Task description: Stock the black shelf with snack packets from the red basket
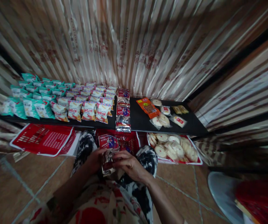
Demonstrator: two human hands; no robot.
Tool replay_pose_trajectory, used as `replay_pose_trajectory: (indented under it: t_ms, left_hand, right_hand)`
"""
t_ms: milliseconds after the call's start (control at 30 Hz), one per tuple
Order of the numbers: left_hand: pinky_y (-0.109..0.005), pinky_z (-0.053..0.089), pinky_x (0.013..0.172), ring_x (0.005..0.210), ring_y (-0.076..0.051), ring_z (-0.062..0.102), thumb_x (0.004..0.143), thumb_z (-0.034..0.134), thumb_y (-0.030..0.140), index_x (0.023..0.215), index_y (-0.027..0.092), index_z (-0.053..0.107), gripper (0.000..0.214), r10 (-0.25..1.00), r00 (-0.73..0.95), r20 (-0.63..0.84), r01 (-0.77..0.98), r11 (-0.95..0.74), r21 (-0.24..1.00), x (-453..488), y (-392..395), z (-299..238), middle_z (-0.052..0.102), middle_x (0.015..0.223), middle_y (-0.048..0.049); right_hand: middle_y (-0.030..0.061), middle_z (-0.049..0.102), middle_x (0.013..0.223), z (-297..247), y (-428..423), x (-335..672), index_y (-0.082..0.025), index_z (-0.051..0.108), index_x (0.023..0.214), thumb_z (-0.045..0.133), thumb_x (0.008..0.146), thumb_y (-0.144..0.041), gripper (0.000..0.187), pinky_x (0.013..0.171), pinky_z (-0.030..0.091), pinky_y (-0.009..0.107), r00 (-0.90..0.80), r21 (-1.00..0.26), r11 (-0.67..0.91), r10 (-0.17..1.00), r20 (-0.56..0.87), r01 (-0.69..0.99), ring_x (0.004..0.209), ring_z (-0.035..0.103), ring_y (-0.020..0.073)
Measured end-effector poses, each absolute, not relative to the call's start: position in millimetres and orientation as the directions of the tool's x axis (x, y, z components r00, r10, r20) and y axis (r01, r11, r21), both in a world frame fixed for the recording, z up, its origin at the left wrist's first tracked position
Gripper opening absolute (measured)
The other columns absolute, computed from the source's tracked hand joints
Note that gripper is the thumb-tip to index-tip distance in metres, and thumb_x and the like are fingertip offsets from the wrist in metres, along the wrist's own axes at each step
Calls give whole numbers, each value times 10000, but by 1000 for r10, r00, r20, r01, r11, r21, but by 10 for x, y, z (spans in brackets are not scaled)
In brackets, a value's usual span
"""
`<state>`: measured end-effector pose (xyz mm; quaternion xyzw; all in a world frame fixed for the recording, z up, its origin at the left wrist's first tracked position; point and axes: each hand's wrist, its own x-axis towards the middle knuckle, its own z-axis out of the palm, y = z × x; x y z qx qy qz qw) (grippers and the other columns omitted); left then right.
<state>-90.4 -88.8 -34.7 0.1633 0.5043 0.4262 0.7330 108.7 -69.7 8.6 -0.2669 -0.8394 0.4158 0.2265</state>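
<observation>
Left grip [96, 160] and right grip [129, 165] both clamped on red-and-silver packets [108, 142], low over the lap, between the knees. Left fingers at the packets' left edge, right fingers bent over the silver part. Exact count hidden; thumbs unclear.

Handling judgement: light pinch at edges and seals, not the middle, since foil looks slick and contents may crush. Keep edges level and printed faces the same way up; hold well clear of the shelf lip.

Behind the packets, a red basket [135, 142], mostly hidden. Above it, black shelf [138, 119] with matching packets [123, 111] in a column, front to back; can't tell if joined. Same red face, blue figure, pale Chinese-looking characters, too soft to read.

Left of column: white-and-orange packs [88, 111], striped tops, large characters, not legible; then teal packs [28, 108], lettering blurred. Right: orange pouch [147, 106] with red logo, no brand readable; small pack [179, 120] with red label, unreadable.

Below right, tray [201, 162] of round pale biscuits [171, 150]. Below left, red carton [44, 139], white lettering, not readable. Curtain [101, 46] behind carries reddish print, illegible.
</observation>
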Motion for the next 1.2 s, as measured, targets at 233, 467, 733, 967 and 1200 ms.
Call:
replay_pose_trajectory:
  t_ms: [233,467,733,967,1200]
  left_hand:
    - [-297,465,682,683,-186,579,638,685,385,620,131,638,258,936,140,-323,-218,347,912,-948,-873,-60,633,665,-56]
    - [-345,493,729,704,-210,644,599,715,253,894,120,651,329,867,175,-467,-552,479,683,-702,-588,-35,687,767,-69]
    - [-286,481,646,621,-173,627,563,736,263,802,124,671,283,880,198,-432,-479,471,741,-450,-299,29,693,717,-53]
    - [-301,475,685,664,-194,633,532,726,254,784,123,662,291,906,151,-395,-485,416,769,-274,90,155,688,677,-40]
    - [-286,485,665,653,-173,627,568,695,253,844,123,632,311,936,69,-345,-456,337,824,-176,631,234,677,687,-31]
  right_hand:
    - [22,649,1110,260,-699,1167,-269,678,1026,424,789,-77,397,974,416,378,-736,-898,393,665,127,200,1096,549,166]
    - [53,683,971,-23,-526,1146,-217,599,1100,537,823,-458,372,808,506,333,-187,-990,-85,977,-105,110,895,635,199]
    - [32,671,835,-155,-380,1053,-178,589,937,612,748,-525,395,714,489,294,-104,-984,-178,979,-176,-8,781,614,192]
    - [14,671,861,-87,-35,1076,-236,524,1076,637,728,-515,460,647,495,297,-20,-949,-220,975,-221,-225,723,625,188]
    - [-15,664,752,-61,616,1098,-221,529,1062,653,708,-509,473,589,482,260,50,-971,-122,990,-135,-204,623,602,153]
